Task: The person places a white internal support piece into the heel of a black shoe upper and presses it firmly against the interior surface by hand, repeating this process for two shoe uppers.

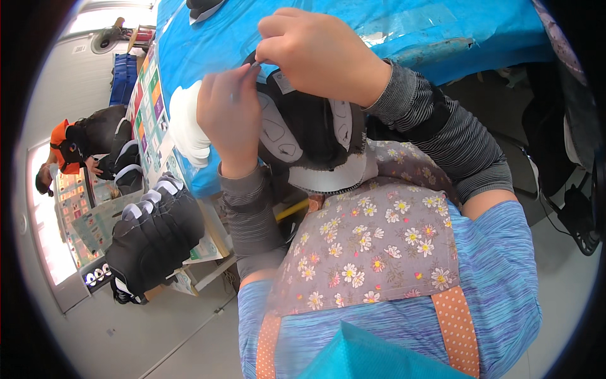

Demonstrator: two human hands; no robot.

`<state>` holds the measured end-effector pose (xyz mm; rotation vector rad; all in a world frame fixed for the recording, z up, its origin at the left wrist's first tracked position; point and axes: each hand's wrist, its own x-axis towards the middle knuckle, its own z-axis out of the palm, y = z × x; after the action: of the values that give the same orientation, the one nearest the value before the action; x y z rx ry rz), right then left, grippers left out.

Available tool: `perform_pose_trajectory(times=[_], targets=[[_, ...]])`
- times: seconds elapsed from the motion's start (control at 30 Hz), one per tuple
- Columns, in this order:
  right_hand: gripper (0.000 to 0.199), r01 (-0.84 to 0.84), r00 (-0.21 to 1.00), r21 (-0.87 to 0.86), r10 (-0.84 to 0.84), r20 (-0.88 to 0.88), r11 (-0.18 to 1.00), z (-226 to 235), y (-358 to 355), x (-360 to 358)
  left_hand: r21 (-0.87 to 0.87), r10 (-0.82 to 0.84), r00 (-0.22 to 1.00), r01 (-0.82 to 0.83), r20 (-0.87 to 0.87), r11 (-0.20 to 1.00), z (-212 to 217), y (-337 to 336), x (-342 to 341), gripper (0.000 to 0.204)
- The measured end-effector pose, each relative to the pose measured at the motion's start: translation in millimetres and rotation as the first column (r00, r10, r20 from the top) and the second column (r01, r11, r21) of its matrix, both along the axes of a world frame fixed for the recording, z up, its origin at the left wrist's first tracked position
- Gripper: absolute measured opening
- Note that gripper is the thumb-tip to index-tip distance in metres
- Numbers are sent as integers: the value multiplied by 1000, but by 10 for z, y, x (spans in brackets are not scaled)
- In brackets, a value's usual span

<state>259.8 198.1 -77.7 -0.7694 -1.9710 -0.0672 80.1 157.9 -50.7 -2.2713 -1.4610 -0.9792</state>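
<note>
Two bare hands are brought together over one black shoe piece (306,123), which is held between the forearms, in front of one flowered apron (372,259) and at the near edge of one blue-covered surface (511,28). By the right hand (325,57), one thin grey piece (255,64) is pinched, the grip closed on it between thumb and finger. The left hand (230,117) is blurred beside it; whether its grip is closed on anything cannot be told. On the shoe piece, two pale side panels, one white label (283,82) and one white band (328,177) are seen. Left of the left hand, one white stack (188,123) is placed. Farther left, at least four pale tabs are counted on one black pile (154,237). One other person (76,148) is seen beyond.
</note>
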Motion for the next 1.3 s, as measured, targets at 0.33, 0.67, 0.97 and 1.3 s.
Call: perform_pose_trajectory(times=[0.33, 0.67, 0.97, 1.3], targets=[[7, 8, 999, 29, -7, -35, 1000, -49, -9, 59, -53, -73, 996, 77, 57, 996, 63, -142, -41, 14], [5, 12, 1000, -7, -12, -13, 1000, -11, -87, 59, -2, -13, 997, 13, 81, 1000, -111, -75, -128, 11], [10, 1, 1000, -30, -2, -25, 1000, -70, -54, 120, -152, 58, 982, -31, 179, 988, -64, -232, -151, 15], [10, 2, 999, -29, -4, -50, 1000, -115, -43, 116, -25, 98, 973, -94, 209, 995, -264, -193, -140, 17]])
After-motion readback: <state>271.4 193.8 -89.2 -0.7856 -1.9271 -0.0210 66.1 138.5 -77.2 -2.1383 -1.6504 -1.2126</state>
